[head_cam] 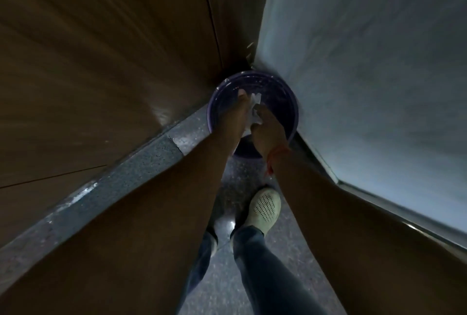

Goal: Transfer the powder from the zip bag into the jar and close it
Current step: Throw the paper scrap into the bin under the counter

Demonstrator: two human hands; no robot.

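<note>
A pale grey wall (366,62) fills the right side and a brown wooden panel (101,49) fills the left. They meet in a corner at the far end of the speckled floor (227,289). A grey stone ledge (126,170) runs along the foot of the wooden panel.

In that corner, on the floor, stands a round purple bin (285,102), open at the top. Both bare forearms reach down over it. The left hand (233,115) and the right hand (267,125) are close together above the bin's opening, and between them is a small crumpled white piece (255,110). I cannot tell if it is the zip bag. The right hand is closed around it; the left hand touches it with the fingers stretched out, and its grip is not clear. A red thread (274,157) is around the right wrist.

Nearer on the floor is a pale shoe (264,207) under dark jeans (260,264).
</note>
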